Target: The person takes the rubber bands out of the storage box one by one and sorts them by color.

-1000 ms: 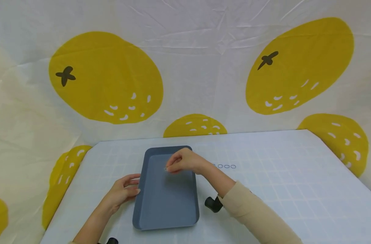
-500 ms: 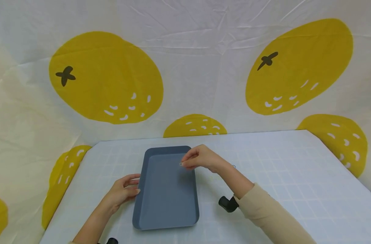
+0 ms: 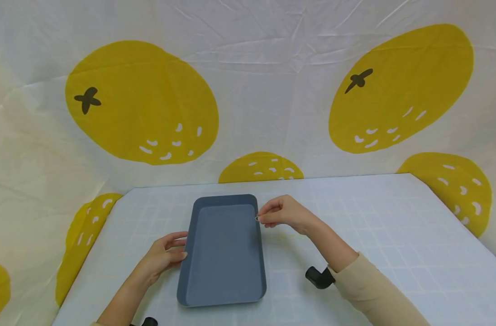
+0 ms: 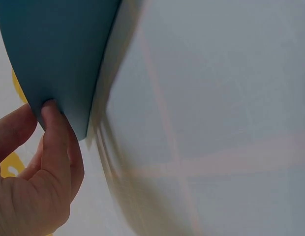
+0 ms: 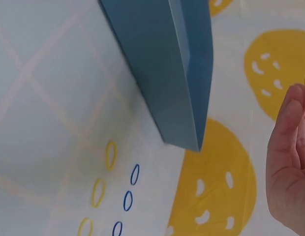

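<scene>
- Head view: the left hand (image 3: 164, 257) rests with thumb and fingertips curled against the left wall of a smooth, blue-grey, round-cornered rectangular tray (image 3: 223, 290) on the gridded tabletop (image 3: 394, 235).
- The right hand (image 3: 282, 212) hovers just right of the tray's far right rim, fingertips pinching a small thin ring (image 3: 257, 218).
- Right wrist view: yellow and blue oval rings (image 5: 110, 155) lie flat beside the tray's corner.
- Open tabletop stretches right of the right hand.
</scene>
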`<state>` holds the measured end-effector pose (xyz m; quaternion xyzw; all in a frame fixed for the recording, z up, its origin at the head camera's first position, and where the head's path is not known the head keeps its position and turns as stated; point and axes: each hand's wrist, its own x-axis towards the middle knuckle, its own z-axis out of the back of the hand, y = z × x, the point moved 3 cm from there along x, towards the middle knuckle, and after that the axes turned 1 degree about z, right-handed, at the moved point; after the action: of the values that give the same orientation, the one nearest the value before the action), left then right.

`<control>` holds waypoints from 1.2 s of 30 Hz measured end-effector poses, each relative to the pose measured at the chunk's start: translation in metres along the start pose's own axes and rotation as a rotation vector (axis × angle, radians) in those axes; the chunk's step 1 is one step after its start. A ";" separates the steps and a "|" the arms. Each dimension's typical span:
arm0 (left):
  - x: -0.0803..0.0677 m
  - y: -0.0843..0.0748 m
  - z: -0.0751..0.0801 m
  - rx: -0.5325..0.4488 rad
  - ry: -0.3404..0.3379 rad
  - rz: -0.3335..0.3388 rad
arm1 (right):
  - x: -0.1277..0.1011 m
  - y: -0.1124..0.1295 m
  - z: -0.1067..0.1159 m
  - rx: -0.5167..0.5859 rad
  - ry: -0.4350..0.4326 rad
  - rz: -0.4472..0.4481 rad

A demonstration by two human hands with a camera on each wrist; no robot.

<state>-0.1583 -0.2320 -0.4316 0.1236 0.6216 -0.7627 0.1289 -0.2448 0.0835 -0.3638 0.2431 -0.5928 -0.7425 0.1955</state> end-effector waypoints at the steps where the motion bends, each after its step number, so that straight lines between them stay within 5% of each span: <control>1: 0.000 0.000 0.000 0.000 0.001 0.000 | -0.001 -0.001 0.001 0.001 -0.005 -0.001; 36: 0.000 0.002 0.001 -0.010 0.025 -0.020 | -0.045 -0.047 0.065 -0.129 -0.096 -0.122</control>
<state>-0.1581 -0.2334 -0.4334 0.1263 0.6284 -0.7591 0.1140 -0.2475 0.1710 -0.3927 0.2300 -0.5362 -0.8006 0.1366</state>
